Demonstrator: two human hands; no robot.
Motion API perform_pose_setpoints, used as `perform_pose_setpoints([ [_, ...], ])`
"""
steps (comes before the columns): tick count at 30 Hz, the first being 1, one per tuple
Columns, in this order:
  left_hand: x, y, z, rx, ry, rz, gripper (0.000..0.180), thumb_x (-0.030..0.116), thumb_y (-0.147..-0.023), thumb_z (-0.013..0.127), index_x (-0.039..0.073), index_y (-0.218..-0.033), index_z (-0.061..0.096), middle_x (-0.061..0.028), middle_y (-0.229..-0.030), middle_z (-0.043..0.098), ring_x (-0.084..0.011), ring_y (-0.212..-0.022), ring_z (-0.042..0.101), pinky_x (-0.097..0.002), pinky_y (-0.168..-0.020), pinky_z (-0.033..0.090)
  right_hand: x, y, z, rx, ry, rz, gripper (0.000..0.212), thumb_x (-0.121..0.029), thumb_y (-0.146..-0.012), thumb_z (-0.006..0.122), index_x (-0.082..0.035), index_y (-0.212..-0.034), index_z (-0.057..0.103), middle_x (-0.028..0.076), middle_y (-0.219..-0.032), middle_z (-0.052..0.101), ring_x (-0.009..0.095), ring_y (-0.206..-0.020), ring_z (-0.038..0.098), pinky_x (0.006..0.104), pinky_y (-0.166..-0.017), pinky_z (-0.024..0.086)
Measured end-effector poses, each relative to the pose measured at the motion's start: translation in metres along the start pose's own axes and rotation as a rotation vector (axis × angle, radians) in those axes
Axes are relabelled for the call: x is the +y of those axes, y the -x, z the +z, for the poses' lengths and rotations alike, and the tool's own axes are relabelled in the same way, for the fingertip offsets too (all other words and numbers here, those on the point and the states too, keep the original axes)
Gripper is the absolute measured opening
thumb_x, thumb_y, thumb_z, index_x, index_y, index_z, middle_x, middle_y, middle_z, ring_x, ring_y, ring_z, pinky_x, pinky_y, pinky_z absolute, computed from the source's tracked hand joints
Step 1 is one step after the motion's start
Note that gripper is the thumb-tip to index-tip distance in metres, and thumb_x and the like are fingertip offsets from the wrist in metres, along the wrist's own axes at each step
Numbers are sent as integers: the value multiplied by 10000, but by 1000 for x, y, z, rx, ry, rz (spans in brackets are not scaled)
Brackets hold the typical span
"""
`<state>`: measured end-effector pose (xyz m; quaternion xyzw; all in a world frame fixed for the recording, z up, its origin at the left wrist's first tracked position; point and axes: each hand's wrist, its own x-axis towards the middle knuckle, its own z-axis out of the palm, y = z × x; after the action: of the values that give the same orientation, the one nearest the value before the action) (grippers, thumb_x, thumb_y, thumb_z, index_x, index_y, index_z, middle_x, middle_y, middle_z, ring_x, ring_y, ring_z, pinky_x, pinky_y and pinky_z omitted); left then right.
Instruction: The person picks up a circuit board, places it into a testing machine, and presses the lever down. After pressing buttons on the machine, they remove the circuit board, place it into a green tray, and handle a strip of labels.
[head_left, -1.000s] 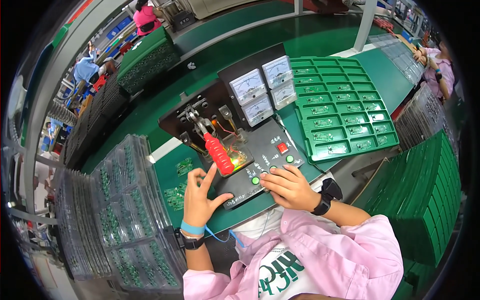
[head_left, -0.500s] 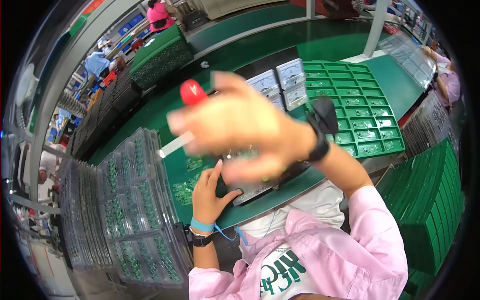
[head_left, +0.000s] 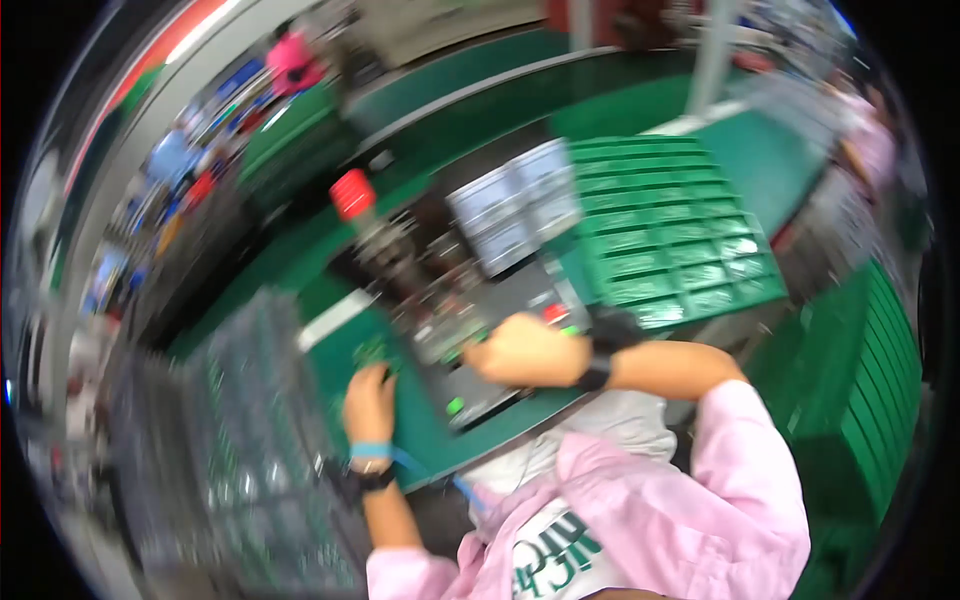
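The whole view is smeared by motion. My left hand (head_left: 370, 405) is at the left of the bench, its fingertips by small green circuit boards (head_left: 370, 352); whether it grips one is hidden. My right hand (head_left: 535, 350) is closed, fingertips together at the near part of a bench press fixture (head_left: 445, 325); whatever is in them is too blurred to name. The fixture has a dark base with green buttons (head_left: 456, 406) at its near left and a red button (head_left: 555, 314) near my right hand. A red knob (head_left: 352, 193) tops its far-left end.
Clear plastic trays (head_left: 250, 400) of boards stand stacked at the left. Behind the fixture sit pale meter-like panels (head_left: 515, 205). A green compartment tray (head_left: 670, 235) lies at the right, with more green trays (head_left: 850, 380) stacked nearer. Another person (head_left: 868, 140) is at far right.
My right hand has come down from in front of the fixture to its near part, uncovering the red knob. My left hand has shifted left, off the fixture's edge to the loose boards.
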<state>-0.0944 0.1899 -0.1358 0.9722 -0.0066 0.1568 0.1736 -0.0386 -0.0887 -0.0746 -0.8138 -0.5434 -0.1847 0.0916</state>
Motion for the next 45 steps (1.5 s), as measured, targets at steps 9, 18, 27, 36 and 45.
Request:
perform_pose_setpoints([
  [9, 3, 18, -21, -14, 222, -7, 299, -68, -810, 579, -35, -1107, 604, -206, -1133, 595, -382, -1002, 593, -433, -879, 480, -19, -24, 30, 140, 98, -19, 134, -194, -647, 646, -76, -584, 634, 50, -559, 595, 226, -524, 625, 360, -441, 469],
  [18, 99, 28, -15, 154, 189, 317, 301, -7, -899, 522, 19, -1172, 644, -198, -1138, 648, -353, -1074, 610, -417, -944, 476, 2, 27, -14, 416, -146, 8, 166, -166, -750, 604, -34, -725, 507, 81, -631, 548, 275, -544, 598, 385, -459, 469],
  [27, 135, 6, 1, 94, 61, 385, 348, -26, -857, 551, -35, -1203, 584, -210, -1204, 590, -378, -1104, 569, -425, -960, 447, 151, 183, -46, 562, -37, 621, 94, -25, -736, 596, -23, -830, 602, 126, -979, 607, 310, -863, 612, 405, -766, 526],
  [36, 137, 6, -2, -96, 26, 352, 562, 133, -849, 646, -62, -1334, 438, -220, -1345, 477, -405, -1252, 439, -470, -1052, 342, 267, 312, -26, 520, 208, 1045, 211, -88, -805, 607, -33, -1008, 624, 159, -1046, 630, 330, -1024, 601, 437, -891, 468],
  [45, 138, 14, -8, -147, -32, 348, 767, 296, -799, 719, -66, -1382, 376, -221, -1384, 436, -397, -1298, 385, -510, -1072, 291, 214, 212, -52, 262, 156, 1058, 288, -218, -862, 600, -36, -1082, 640, 133, -1158, 628, 313, -1114, 577, 515, -1009, 380],
])
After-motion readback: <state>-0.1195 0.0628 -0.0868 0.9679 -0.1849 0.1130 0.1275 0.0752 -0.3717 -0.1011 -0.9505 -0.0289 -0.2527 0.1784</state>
